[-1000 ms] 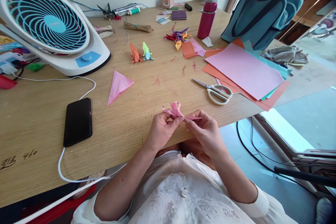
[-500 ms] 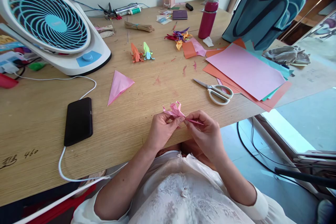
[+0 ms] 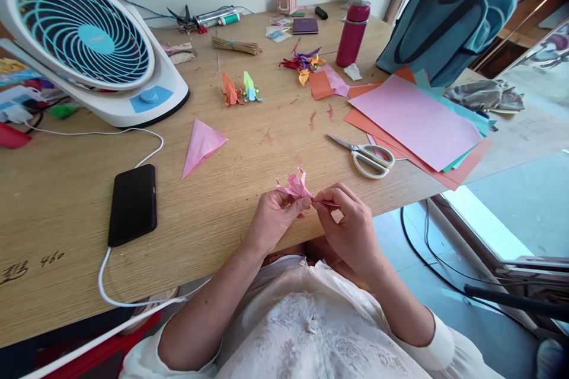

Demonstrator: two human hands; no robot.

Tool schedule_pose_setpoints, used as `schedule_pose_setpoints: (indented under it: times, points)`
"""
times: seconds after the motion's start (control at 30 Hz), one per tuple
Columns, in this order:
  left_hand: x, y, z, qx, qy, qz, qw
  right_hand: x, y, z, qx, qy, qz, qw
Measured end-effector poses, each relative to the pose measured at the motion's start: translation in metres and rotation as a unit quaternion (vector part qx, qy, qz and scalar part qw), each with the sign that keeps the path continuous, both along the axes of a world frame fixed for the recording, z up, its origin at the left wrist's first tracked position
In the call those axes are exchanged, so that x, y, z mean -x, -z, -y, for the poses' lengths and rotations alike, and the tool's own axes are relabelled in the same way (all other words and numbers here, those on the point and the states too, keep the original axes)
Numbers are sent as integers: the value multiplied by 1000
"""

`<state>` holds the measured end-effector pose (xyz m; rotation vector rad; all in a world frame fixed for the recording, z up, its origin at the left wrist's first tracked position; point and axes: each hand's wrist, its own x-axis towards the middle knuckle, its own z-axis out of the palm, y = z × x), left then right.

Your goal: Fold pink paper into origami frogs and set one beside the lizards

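A small pink origami figure point(image 3: 295, 186) with curled, pointed limbs is held over the table's front edge. My left hand point(image 3: 276, 218) pinches its body from the left, thumb on top. My right hand point(image 3: 345, 217) has its thumb and forefinger closed on the thin pointed end at the right; the fingers cover part of that end. A pink folded paper triangle point(image 3: 202, 147) lies on the table to the left. Farther back stand an orange origami figure point(image 3: 231, 91) and a green-and-blue origami figure point(image 3: 251, 87).
Scissors point(image 3: 371, 159) lie right of my hands, beside stacked coloured paper sheets point(image 3: 413, 118). A phone point(image 3: 132, 205) with a white cable and a fan point(image 3: 89, 41) occupy the left. A magenta bottle point(image 3: 353, 34), a teal bag point(image 3: 444, 26) and a purple-red paper pile point(image 3: 304, 60) are farther back.
My right fingers have closed further over the pink figure's pointed end, so less of it shows. The figure has tilted slightly; my left hand keeps nearly the same place.
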<state>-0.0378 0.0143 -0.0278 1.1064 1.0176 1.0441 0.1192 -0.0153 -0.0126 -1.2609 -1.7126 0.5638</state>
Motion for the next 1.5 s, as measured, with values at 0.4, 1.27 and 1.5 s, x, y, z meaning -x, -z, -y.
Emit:
schedule_pose_setpoints:
  times: [0.4,1.27,1.5]
  points:
    - [1,-1,2,-58,-7,-108,992,3,-3,-6,279,-16,-319,906]
    - [6,-7,2,-15,15,-63,998,0,2,-3,308,-40,-329,892]
    - [5,-13,1,-29,76,-54,995,0,2,-1,258,-19,-272,927]
